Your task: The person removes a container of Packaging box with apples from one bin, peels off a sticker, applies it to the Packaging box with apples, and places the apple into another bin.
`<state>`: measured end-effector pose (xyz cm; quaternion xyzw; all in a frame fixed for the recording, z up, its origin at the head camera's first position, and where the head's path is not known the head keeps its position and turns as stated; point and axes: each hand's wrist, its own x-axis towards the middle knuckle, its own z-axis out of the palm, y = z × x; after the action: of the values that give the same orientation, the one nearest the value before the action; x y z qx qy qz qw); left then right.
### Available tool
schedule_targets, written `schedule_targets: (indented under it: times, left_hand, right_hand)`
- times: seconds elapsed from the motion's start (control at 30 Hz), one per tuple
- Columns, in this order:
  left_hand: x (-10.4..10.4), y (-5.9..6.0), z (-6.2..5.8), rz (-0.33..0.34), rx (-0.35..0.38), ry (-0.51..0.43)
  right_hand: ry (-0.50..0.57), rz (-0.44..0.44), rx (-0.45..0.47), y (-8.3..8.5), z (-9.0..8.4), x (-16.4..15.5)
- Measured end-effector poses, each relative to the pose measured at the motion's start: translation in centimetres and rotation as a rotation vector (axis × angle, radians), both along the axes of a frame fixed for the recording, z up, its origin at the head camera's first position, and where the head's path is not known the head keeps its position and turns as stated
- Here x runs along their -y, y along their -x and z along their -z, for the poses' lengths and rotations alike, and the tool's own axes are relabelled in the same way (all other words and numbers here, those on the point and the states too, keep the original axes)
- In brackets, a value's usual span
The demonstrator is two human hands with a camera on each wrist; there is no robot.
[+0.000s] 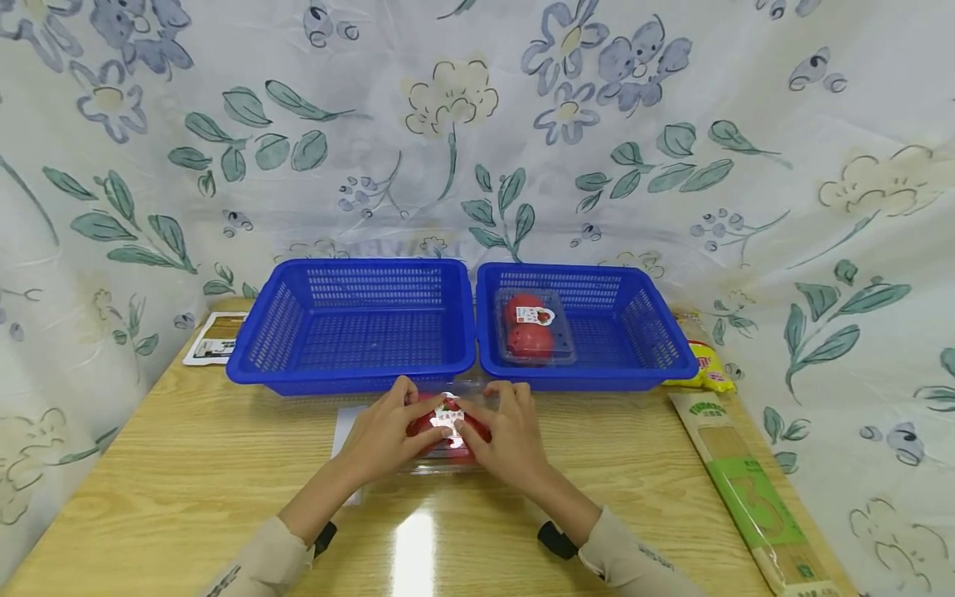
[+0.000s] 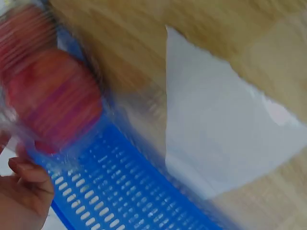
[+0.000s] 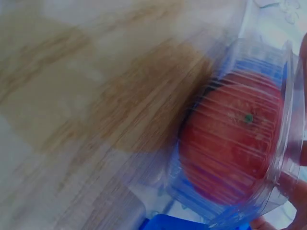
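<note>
A large pale "3" stands on the green band of the long noodle packet [image 1: 746, 489] at the table's right edge; the labels on both tomato boxes [image 1: 533, 327] and the remaining packet print are too small to read

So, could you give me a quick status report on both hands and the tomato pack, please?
Left hand and right hand both grip the clear tomato pack on the table. Two blue baskets right behind it. Nothing between.

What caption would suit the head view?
Both hands hold a clear tomato pack before two blue baskets.
</note>
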<state>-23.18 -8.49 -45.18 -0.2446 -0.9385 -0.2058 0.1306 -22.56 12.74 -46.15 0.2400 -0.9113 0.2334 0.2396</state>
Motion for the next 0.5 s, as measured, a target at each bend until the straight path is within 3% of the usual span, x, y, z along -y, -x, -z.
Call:
schedule_targets:
  times: [0.2,0.5]
  left_hand:
    - [0.31,0.06,-0.45,-0.007,0.08,0.057]
    - [0.34,0.04,-0.56,-0.032,0.116,0.101]
  right_hand:
    - [-0.079,0.003,0.032,-0.1,0.01,-0.25]
    - [-0.099,0.0,-0.005,-0.16,0.47,-0.4]
